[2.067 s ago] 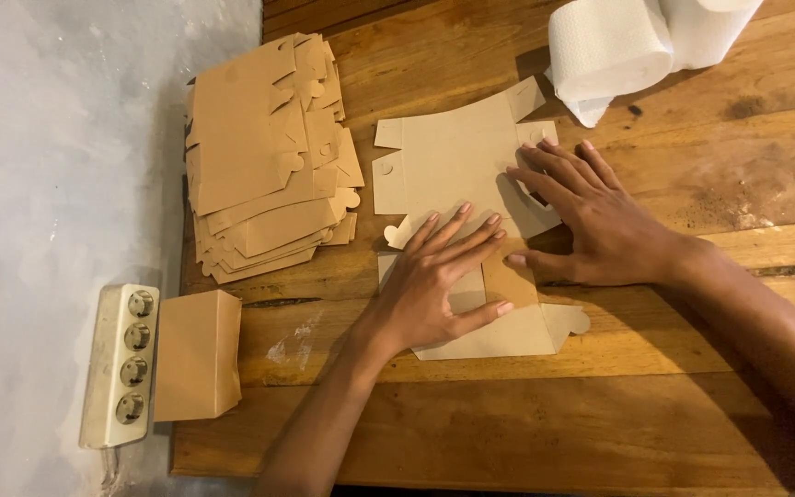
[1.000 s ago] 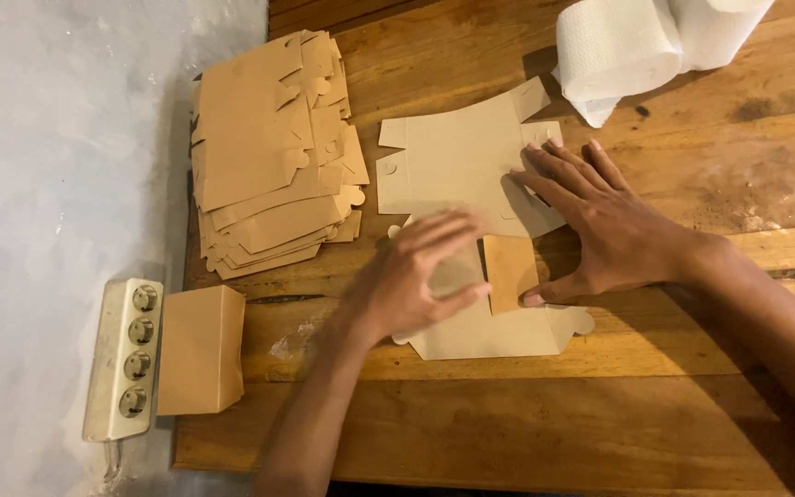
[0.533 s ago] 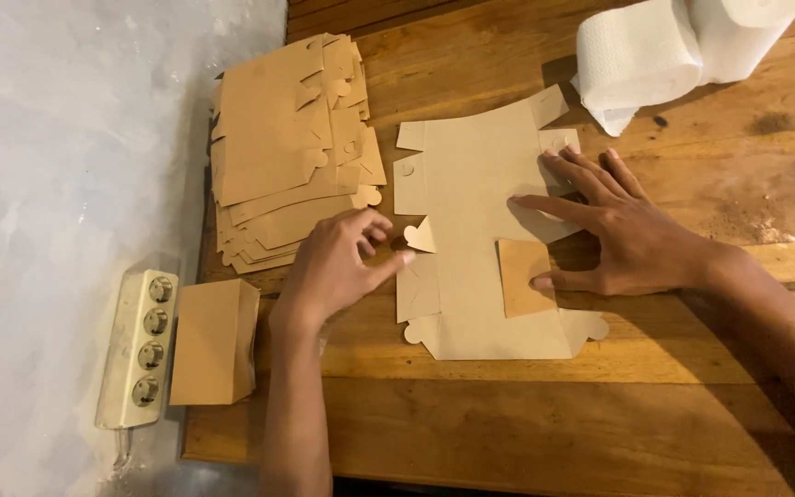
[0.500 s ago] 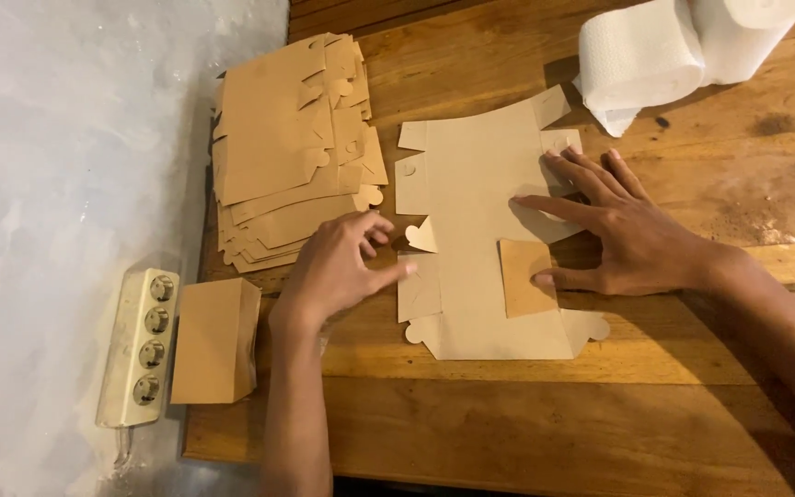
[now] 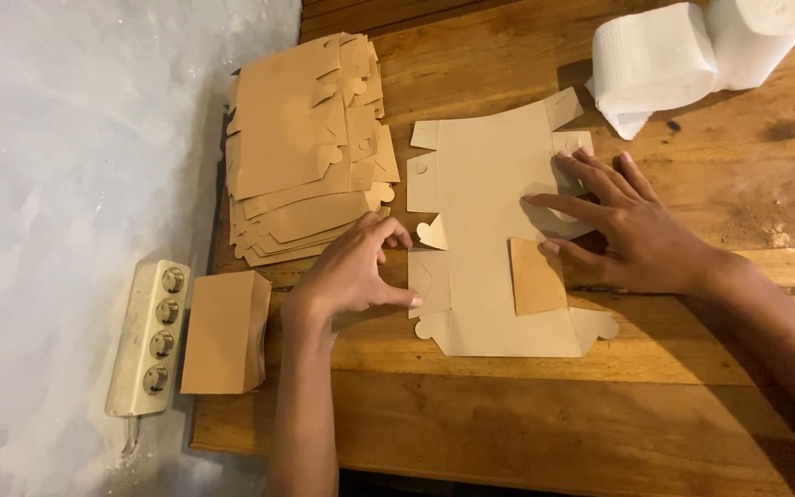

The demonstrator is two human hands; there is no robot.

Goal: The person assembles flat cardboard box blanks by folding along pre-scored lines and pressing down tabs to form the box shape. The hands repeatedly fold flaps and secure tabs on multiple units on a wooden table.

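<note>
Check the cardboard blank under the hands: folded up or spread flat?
Mostly spread flat. The cardboard blank lies open on the table, with one darker flap turned over onto it beside the right hand.

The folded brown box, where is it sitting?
The folded brown box stands at the table's left edge, between the white power strip and the left hand.
</note>
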